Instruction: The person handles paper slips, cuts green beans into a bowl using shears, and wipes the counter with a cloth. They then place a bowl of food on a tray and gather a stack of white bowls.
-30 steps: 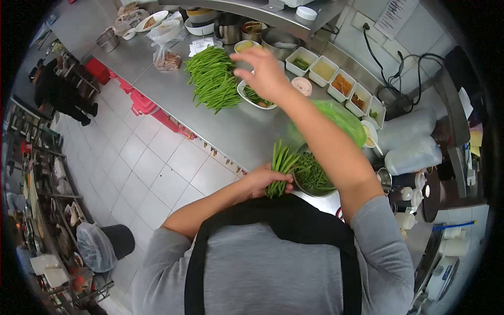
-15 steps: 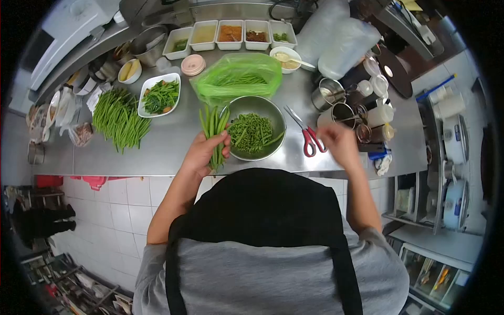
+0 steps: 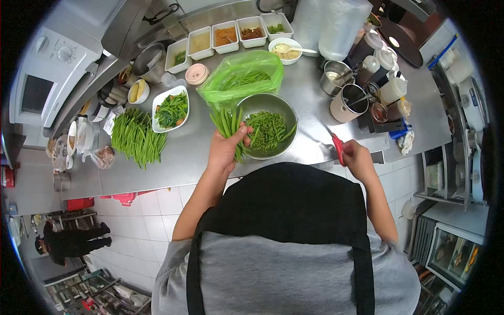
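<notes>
My left hand (image 3: pixel 229 144) is closed around a bunch of long green beans (image 3: pixel 227 122), held upright at the left rim of a steel mixing bowl (image 3: pixel 290 110). Inside the bowl lie many short cut pieces of green bean (image 3: pixel 268 131). My right hand (image 3: pixel 358 159) grips the red handles of a pair of scissors (image 3: pixel 337 144) near the counter's front edge, to the right of the bowl. The blades point up and left. Behind the bowl lies a green plastic bag (image 3: pixel 241 79) with more beans in it.
A pile of whole green beans (image 3: pixel 137 137) lies at the left, beside a white dish of leafy greens (image 3: pixel 170 109). Several white food tubs (image 3: pixel 226 38) line the back. Steel and white containers (image 3: pixel 349 103) with utensils and bottles crowd the right. Another person (image 3: pixel 73 241) is at the far left.
My right hand has taken hold of the scissors, which lay on the counter before. My left hand still holds the beans by the bowl. The camera view has shifted and turned somewhat.
</notes>
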### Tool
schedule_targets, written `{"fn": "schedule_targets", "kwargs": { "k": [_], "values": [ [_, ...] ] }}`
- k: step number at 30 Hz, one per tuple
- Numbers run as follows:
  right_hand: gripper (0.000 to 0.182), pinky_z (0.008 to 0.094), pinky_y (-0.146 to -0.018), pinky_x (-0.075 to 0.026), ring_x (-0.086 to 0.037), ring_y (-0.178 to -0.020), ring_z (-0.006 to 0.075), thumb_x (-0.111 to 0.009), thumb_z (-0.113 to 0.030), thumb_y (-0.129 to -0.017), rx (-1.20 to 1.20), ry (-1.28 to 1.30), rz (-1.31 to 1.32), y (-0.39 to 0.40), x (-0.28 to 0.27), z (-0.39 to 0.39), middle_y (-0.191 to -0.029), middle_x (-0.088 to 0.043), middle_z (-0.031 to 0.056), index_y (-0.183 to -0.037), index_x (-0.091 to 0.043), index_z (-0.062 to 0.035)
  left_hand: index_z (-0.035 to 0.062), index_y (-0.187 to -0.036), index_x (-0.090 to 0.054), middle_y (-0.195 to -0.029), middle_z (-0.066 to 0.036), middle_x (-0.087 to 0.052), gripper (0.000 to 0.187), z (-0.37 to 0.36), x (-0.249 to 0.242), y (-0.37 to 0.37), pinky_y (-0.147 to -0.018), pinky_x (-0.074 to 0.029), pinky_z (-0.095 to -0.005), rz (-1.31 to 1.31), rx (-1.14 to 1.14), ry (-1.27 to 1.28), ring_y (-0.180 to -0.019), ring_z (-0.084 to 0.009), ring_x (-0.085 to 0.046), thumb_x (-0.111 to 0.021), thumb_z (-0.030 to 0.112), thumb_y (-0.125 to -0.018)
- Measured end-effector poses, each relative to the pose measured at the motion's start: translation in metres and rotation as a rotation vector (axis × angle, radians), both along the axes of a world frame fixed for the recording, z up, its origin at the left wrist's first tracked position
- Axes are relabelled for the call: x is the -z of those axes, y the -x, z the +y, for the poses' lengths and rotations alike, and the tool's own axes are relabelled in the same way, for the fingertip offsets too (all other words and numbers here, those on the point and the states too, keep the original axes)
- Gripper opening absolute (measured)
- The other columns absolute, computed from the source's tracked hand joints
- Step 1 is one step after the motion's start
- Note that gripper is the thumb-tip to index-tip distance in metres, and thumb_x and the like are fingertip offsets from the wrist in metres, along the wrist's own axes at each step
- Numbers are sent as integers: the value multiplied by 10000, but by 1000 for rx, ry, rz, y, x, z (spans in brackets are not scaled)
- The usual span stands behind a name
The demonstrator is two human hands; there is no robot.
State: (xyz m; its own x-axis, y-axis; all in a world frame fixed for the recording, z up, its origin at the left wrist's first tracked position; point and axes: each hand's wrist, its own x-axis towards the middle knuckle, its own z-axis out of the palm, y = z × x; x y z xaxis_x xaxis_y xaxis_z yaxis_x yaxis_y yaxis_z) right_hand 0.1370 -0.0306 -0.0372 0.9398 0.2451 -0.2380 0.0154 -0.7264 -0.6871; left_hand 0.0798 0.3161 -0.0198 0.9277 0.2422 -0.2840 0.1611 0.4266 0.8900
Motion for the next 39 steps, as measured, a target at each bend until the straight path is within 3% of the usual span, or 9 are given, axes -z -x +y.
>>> {"fn": "schedule_targets", "kwargs": {
  "k": [3, 6, 12, 16, 18, 22, 25, 34, 39],
  "values": [
    [321, 266, -557, -451, -585, -656, 152, -655, -304, -759, -58, -640, 451, 19, -27, 5, -789, -626, 71, -892, -606, -16, 17, -947, -534, -853, -122, -625, 173, -6, -6, 0, -588, -471, -266, 11, -48, -13, -644, -147, -575, -625, 49, -803],
    [385, 198, -524, -418, -556, -637, 99, -638, -383, -781, -109, -694, 549, 22, -38, 33, -765, -610, 33, -909, -603, -22, 15, -969, -526, -888, -129, -623, 186, -12, -13, 1, -615, -483, -268, 20, -20, -64, -681, -151, -584, -616, 47, -809],
    [435, 165, -470, -370, -558, -632, 73, -638, -432, -779, -151, -821, 906, 2, -40, 69, -766, -609, 40, -917, -600, -22, -3, -973, -521, -896, -156, -620, 191, -17, -11, 8, -638, -480, -267, 31, 40, -99, -681, -152, -580, -609, 38, -809],
    [367, 183, -431, -354, -540, -559, 68, -651, -394, -786, -154, -767, 864, 3, -34, 74, -684, -594, 16, -842, -609, -34, 0, -978, -524, -875, -140, -618, 187, -18, -13, 15, -605, -466, -257, 47, 76, -115, -652, -137, -559, -604, 59, -819],
    [331, 185, -451, -364, -528, -548, 66, -683, -356, -766, -223, -576, 775, 1, -28, 70, -656, -586, 12, -799, -603, -36, 7, -975, -526, -840, -118, -613, 181, -16, -13, 19, -577, -452, -251, 52, 101, -144, -629, -126, -543, -598, 86, -830],
    [275, 195, -482, -374, -505, -538, 60, -738, -260, -726, -297, -437, 451, 5, -33, 62, -624, -574, 7, -742, -587, -31, 23, -955, -528, -761, -74, -591, 175, -10, -14, 21, -526, -422, -239, 103, 123, -173, -587, -114, -517, -583, 154, -852],
    [169, 179, -557, -391, -502, -617, 40, -719, -126, -727, -306, -353, 456, 7, -52, 63, -692, -577, -17, -786, -592, -30, 33, -941, -527, -737, -63, -583, 181, -9, -16, 21, -514, -411, -234, 137, 121, -170, -570, -114, -511, -576, 188, -861],
    [208, 191, -559, -387, -501, -629, 46, -715, -181, -738, -401, -284, 491, 0, -56, 74, -706, -580, -19, -797, -599, -19, 24, -937, -521, -724, -67, -581, 177, -14, -19, 18, -527, -420, -243, 109, 88, -173, -570, -125, -513, -582, 169, -857],
    [306, 199, -494, -362, -477, -556, 46, -728, -283, -734, -375, -436, 502, -3, -42, 78, -623, -561, -10, -748, -601, -5, 13, -941, -517, -729, -76, -581, 184, -18, -19, 16, -531, -420, -244, 114, 112, -179, -575, -128, -511, -586, 159, -854]
  ]
}}
